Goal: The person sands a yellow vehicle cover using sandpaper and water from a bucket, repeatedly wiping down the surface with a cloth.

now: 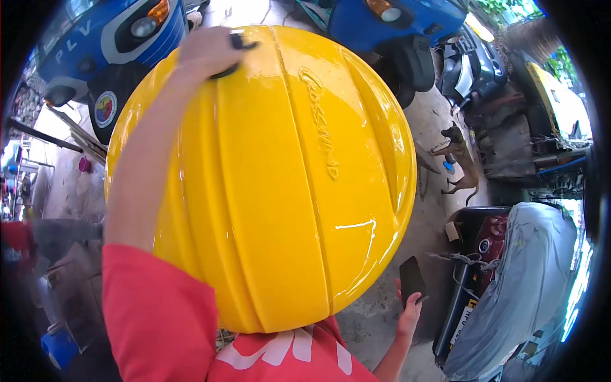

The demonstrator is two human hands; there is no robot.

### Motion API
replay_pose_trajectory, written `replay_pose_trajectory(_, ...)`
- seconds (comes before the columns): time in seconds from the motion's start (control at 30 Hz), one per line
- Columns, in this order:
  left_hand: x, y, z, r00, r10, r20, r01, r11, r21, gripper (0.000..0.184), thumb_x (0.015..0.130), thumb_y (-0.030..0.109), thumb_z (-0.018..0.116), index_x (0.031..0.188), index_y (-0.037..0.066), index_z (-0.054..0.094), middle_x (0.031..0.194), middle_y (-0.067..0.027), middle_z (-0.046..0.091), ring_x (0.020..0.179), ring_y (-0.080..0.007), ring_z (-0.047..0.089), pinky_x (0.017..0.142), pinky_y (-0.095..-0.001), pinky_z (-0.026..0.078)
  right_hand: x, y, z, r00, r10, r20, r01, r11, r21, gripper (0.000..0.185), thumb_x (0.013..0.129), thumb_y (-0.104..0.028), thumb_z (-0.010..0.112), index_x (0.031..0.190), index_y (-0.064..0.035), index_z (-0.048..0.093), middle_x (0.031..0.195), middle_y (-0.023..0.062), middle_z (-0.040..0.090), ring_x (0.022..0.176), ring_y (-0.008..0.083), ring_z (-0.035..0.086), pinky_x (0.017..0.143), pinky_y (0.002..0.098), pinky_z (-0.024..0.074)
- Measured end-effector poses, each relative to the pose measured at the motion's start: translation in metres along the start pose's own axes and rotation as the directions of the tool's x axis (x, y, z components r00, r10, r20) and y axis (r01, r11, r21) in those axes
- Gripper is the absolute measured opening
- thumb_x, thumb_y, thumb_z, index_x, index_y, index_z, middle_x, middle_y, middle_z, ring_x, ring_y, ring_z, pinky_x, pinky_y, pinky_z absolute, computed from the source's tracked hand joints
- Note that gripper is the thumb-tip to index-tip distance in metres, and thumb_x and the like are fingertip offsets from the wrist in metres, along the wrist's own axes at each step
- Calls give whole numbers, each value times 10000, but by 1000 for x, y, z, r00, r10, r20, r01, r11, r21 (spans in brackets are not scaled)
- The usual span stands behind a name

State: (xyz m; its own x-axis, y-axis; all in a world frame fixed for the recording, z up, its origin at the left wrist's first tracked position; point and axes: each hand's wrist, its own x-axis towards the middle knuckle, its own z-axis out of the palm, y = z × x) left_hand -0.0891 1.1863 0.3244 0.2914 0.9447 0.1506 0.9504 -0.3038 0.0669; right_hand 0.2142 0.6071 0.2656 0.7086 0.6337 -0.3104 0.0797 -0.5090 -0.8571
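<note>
A glossy yellow vehicle body panel (267,184) with long ridges and raised lettering fills the middle of the view. Near its upper left edge, my left hand (210,51) is closed around a small black object (240,48) pressed to the surface; blur and my fingers hide what kind it is. My left arm stretches across the panel's left side. Low on the right, apart from the panel, my right hand (409,309) grips a dark flat rectangular piece (413,280) by its lower end.
Blue vehicles stand behind the panel, at upper left (121,44) and upper right (394,25). A brown dog (464,162) is on the concrete floor to the right. A motorcycle (474,67) and a grey-covered vehicle (509,299) line the right side.
</note>
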Motion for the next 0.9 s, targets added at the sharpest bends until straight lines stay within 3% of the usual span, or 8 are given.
replay_pose_trajectory(0.13, -70, -71, -18, 990, -77, -117, 64, 992, -108, 461, 790, 368, 727, 1150, 84, 681, 1026, -163, 704, 995, -347, 669, 853, -423, 538, 30, 33, 2, 990, 127, -54, -122, 988, 91, 706, 1023, -583, 358, 1431, -9, 405, 1327, 132, 588, 1199, 241, 603, 989, 382, 448)
replay_pose_trajectory(0.23, -145, -89, -26, 963, -42, -267, -21, 973, -229, 259, 774, 246, 731, 830, 41, 582, 795, -163, 628, 774, -361, 638, 664, -433, 485, 60, 76, 4, 966, 201, -160, -171, 968, 182, 679, 1019, -581, 394, 1348, 6, 485, 1212, 142, 645, 1082, 213, 642, 894, 350, 485)
replay_pose_trajectory(0.33, -231, -75, -44, 979, -47, -197, -13, 956, -294, 236, 729, 116, 742, 793, 45, 526, 741, -155, 523, 694, -364, 569, 632, -397, 460, 77, 162, -2, 931, 326, -162, -307, 943, 130, 660, 1004, -605, 414, 1317, -34, 522, 1169, 94, 654, 1008, 209, 673, 799, 358, 508)
replay_pose_trajectory(0.5, -336, -10, -81, 987, 104, -122, -138, 936, -323, 336, 641, 160, 801, 796, 72, 516, 999, -153, 570, 952, -364, 569, 872, -481, 440, 55, 253, 16, 775, 629, -67, -632, 772, -71, 666, 974, -646, 430, 1293, -73, 546, 1153, 59, 653, 945, 207, 697, 707, 356, 506)
replay_pose_trajectory(0.67, -276, 6, -68, 963, 200, -178, -254, 894, -370, 362, 700, 205, 831, 926, 74, 581, 1107, -174, 599, 1111, -398, 571, 992, -494, 418, 63, 302, 17, 754, 654, 70, -646, 756, -101, 719, 960, -679, 409, 1312, -64, 529, 1162, 72, 645, 930, 216, 689, 681, 390, 509)
replay_pose_trajectory(0.73, -213, -25, -35, 970, 56, -236, -168, 858, -485, 527, 757, 132, 801, 1235, 28, 603, 1135, -156, 645, 1092, -347, 622, 936, -380, 485, 80, 310, 14, 774, 621, 125, -606, 783, -142, 734, 957, -683, 407, 1326, -57, 518, 1195, 83, 628, 942, 234, 690, 686, 402, 515)
replay_pose_trajectory(0.8, -143, -55, -6, 927, -11, -375, -129, 929, -346, 494, 816, 202, 754, 1280, 102, 617, 1167, -137, 674, 1082, -314, 642, 948, -368, 500, 96, 307, 8, 784, 614, 89, -606, 789, -104, 763, 955, -687, 405, 1358, -45, 486, 1254, 103, 594, 955, 267, 688, 698, 428, 527)
replay_pose_trajectory(0.9, -90, -55, 6, 969, -239, -70, 208, 932, -295, 464, 792, 406, 714, 1204, 192, 708, 1250, -126, 656, 1143, -302, 622, 978, -387, 493, 123, 310, 15, 800, 595, 80, -584, 802, -129, 737, 969, -651, 415, 1318, -9, 507, 1169, 124, 605, 898, 279, 662, 656, 418, 515)
